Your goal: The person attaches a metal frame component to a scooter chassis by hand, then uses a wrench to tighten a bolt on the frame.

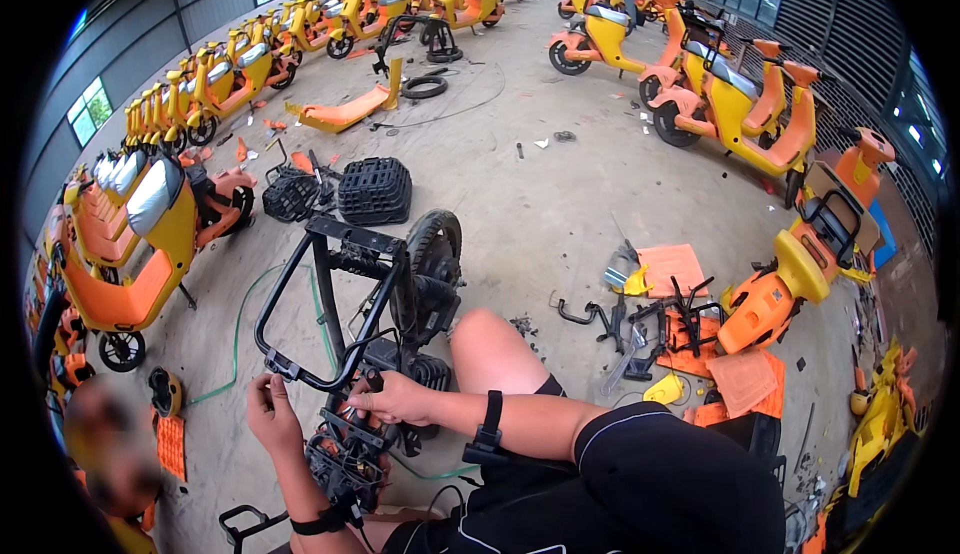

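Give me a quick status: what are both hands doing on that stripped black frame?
Left hand pinching something small by the black scooter frame. Right hand gripping a black handle on it. Rear wheel close behind; loose parts lie clear.

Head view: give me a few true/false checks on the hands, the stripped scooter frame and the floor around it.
1. The right hand grips a black handle at the black scooter frame. True.
2. The left hand rests flat on the floor. False: it is raised beside the frame's lower tube, fingers pinched at it.
3. The frame's rear wheel has been taken off. False: the wheel sits in the frame.
4. Two black mesh baskets lie on the floor beyond the frame. True.
5. Both wrists are bare. False: each wears a black strap.
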`<state>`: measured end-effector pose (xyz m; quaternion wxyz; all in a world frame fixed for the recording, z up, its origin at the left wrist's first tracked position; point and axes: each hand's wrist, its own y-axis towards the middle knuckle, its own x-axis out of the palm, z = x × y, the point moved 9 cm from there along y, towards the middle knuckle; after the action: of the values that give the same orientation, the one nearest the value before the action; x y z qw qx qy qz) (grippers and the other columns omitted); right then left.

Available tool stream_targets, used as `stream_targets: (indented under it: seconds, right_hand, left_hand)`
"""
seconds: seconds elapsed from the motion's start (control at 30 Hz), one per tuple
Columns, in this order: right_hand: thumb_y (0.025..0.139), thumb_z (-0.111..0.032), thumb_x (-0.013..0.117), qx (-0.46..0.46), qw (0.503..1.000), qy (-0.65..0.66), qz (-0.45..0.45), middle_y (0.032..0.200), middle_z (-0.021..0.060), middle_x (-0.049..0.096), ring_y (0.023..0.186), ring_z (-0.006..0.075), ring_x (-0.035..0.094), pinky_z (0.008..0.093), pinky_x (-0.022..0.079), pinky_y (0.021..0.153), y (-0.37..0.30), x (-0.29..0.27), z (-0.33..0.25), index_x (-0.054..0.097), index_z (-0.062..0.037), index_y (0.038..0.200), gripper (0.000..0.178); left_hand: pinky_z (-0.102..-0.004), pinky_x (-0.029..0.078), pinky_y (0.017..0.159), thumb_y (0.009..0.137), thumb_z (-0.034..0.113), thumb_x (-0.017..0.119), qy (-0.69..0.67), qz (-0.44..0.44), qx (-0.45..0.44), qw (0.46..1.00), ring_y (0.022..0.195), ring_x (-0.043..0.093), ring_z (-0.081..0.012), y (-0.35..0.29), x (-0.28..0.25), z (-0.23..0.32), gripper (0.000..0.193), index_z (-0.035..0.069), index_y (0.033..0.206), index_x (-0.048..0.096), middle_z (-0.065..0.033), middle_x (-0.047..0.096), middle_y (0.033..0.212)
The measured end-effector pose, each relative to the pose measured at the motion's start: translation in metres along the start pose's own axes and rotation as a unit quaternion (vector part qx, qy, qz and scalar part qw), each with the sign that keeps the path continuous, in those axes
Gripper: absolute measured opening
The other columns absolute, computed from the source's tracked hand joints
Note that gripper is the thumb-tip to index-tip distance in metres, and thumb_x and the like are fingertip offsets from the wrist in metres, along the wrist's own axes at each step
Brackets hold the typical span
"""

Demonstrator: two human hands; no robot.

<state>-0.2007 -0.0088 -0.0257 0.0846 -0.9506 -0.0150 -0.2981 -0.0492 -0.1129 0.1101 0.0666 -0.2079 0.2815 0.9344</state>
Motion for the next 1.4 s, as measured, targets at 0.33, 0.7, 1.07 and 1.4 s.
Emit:
stream_targets:
  seconds: [0.33, 0.7, 1.07, 1.4]
  right_hand:
    - [0.096, -0.025, 0.069, 0.031, 0.999, 0.005, -0.036, 0.076, 0.0015, 0.062, 0.046, 0.0043, 0.041, 0.0233, 0.032, 0.041, 0.016, 0.003, 0.009, 0.061, -0.0056, 0.099, 0.021]
    - [0.097, -0.022, 0.068, 0.020, 0.999, 0.042, 0.002, 0.068, -0.0007, 0.057, 0.045, 0.0049, 0.039, 0.0229, 0.027, 0.040, 0.012, 0.017, 0.004, 0.061, -0.0043, 0.091, 0.020]
    - [0.097, -0.023, 0.068, 0.012, 1.000, 0.019, -0.012, 0.069, -0.0016, 0.055, 0.049, 0.0046, 0.041, 0.0222, 0.031, 0.042, 0.017, 0.008, 0.000, 0.061, -0.0044, 0.089, 0.022]
    - [0.096, -0.025, 0.069, 0.018, 0.999, 0.034, -0.018, 0.080, 0.0010, 0.060, 0.052, 0.0039, 0.043, 0.0211, 0.033, 0.043, 0.018, 0.009, 0.004, 0.062, -0.0033, 0.099, 0.023]
  left_hand:
    - [-0.0260, 0.042, 0.066, 0.103, 0.023, 0.058, -0.019, -0.098, 0.044, 0.994, 0.073, 0.050, -0.0087, 0.015, 0.014, 0.010, 0.032, 0.001, 0.124, 0.065, 0.0009, 0.058, 0.081]
    - [-0.0260, 0.051, 0.077, 0.093, 0.015, 0.071, -0.173, -0.002, -0.118, 0.978, 0.082, 0.063, -0.0115, 0.010, 0.010, -0.019, 0.022, -0.002, 0.106, 0.073, -0.0059, 0.071, 0.091]
    - [-0.0267, 0.046, 0.088, 0.098, 0.021, 0.067, -0.127, -0.184, -0.152, 0.963, 0.095, 0.059, -0.0100, 0.022, 0.018, 0.002, 0.027, 0.001, 0.116, 0.071, -0.0049, 0.071, 0.103]
    - [-0.0232, 0.031, 0.055, 0.087, 0.016, 0.079, -0.115, -0.073, -0.145, 0.980, 0.060, 0.036, -0.0029, 0.016, 0.017, -0.015, 0.029, 0.001, 0.111, 0.073, 0.0095, 0.043, 0.065]
